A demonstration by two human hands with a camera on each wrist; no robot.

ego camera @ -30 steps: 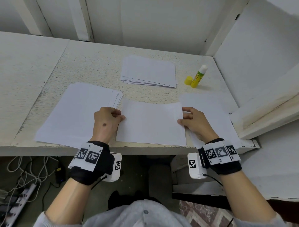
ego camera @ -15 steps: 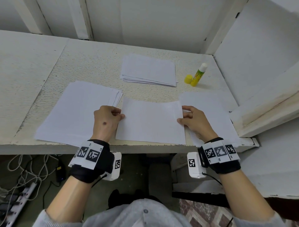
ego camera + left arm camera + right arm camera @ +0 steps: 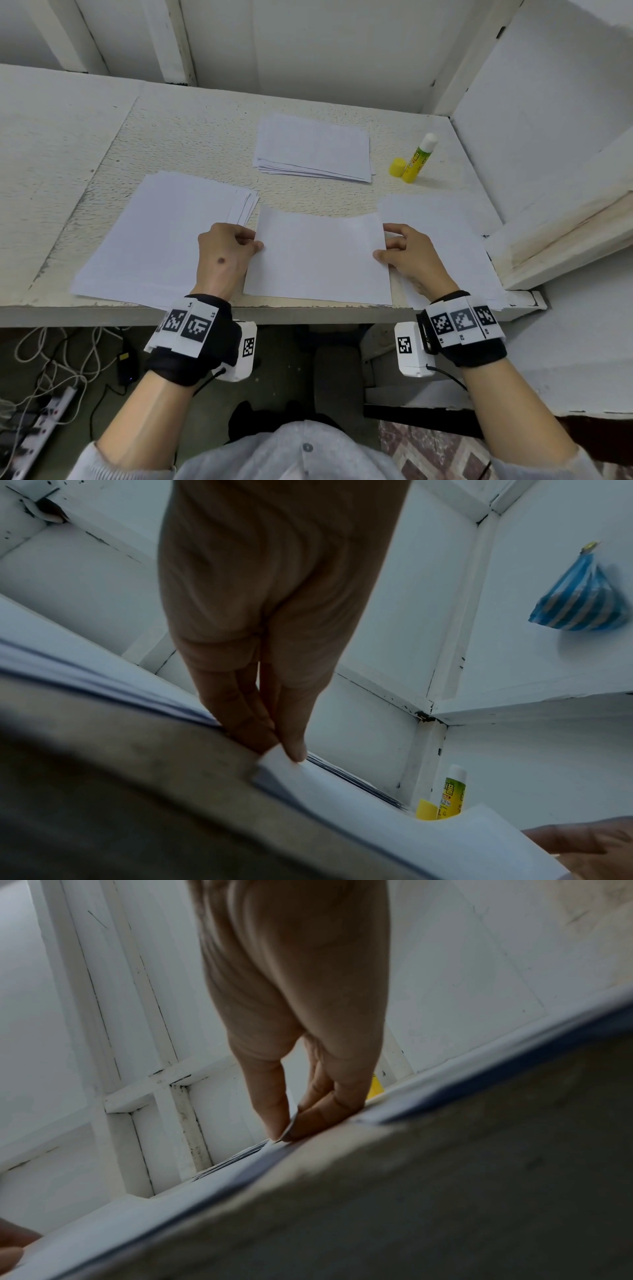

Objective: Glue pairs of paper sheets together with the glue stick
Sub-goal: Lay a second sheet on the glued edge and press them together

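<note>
A white paper sheet (image 3: 318,257) lies at the front middle of the table, its far edge slightly bowed up. My left hand (image 3: 229,250) pinches its left edge between thumb and fingers, which the left wrist view confirms for the left hand (image 3: 291,748). My right hand (image 3: 400,253) pinches the right edge, thumb on top; the right wrist view shows the same pinch by the right hand (image 3: 284,1131). An uncapped yellow-green glue stick (image 3: 419,158) stands at the back right with its yellow cap (image 3: 396,167) beside it.
A large stack of sheets (image 3: 154,240) lies left of my left hand. A smaller stack (image 3: 315,147) sits at the back middle. More sheets (image 3: 445,240) lie under my right hand. A white ledge (image 3: 561,233) borders the right side. Cables lie on the floor below.
Both hands keep their pinch on the sheet's side edges. The sheet has hardly shifted; its far edge looks slightly more bowed.
</note>
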